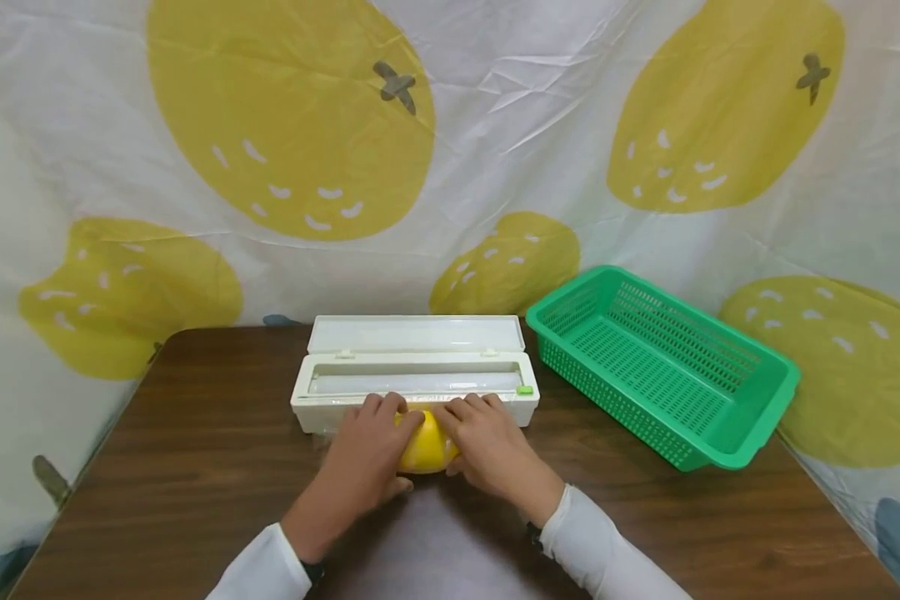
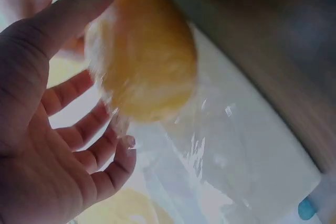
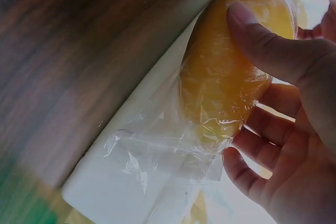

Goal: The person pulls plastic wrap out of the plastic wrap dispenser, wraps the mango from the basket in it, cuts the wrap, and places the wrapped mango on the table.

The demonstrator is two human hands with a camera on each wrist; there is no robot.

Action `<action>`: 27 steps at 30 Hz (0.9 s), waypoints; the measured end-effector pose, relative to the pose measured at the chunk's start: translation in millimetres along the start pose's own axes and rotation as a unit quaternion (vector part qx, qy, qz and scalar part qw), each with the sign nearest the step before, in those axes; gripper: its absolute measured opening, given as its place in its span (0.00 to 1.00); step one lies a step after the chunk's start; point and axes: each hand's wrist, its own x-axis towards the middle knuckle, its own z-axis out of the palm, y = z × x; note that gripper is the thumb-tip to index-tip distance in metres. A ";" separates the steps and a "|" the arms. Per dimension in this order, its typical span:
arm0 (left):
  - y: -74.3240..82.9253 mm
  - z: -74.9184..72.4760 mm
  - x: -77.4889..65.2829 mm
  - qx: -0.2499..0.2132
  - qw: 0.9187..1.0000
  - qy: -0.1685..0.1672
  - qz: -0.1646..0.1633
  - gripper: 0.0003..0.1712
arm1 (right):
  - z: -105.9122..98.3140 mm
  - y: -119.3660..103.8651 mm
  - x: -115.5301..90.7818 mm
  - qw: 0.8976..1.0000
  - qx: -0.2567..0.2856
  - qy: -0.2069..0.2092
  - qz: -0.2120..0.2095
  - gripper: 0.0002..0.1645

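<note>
A smooth, rounded yellow fruit (image 1: 426, 452) is held between both hands at the front of a white cling film dispenser (image 1: 317, 413); its exact kind is unclear. My left hand (image 1: 363, 448) grips its left side, thumb against it and fingers bent behind. On the other side, my right hand (image 1: 492, 443) holds it with the thumb pressed on its surface. Clear, wrinkled cling film (image 3: 139, 156) covers the fruit in the right wrist view and stretches out beside it over the dispenser. The left wrist view is blurred, but shows the film (image 2: 210, 156) too.
The dispenser's lid (image 1: 416, 335) stands raised at the back, with a film roll (image 1: 412, 382) inside and a green slider (image 1: 524, 390) at the right end. To the right, a green plastic basket (image 1: 663, 379) sits on the brown wooden table (image 1: 187, 450). A lemon-print cloth (image 1: 495, 150) hangs behind.
</note>
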 end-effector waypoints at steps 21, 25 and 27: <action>-4.9 4.9 3.7 -0.018 0.998 0.056 0.018 0.42 | -4.4 6.0 -1.3 0.998 0.060 -0.031 0.005 0.49; -7.9 5.2 3.2 -0.040 0.998 0.051 0.004 0.43 | -7.3 3.4 -2.5 0.998 0.065 -0.019 0.008 0.46; -9.1 5.1 3.6 -0.048 0.998 0.046 -0.003 0.43 | -8.9 1.2 -2.9 0.999 0.049 -0.007 0.007 0.43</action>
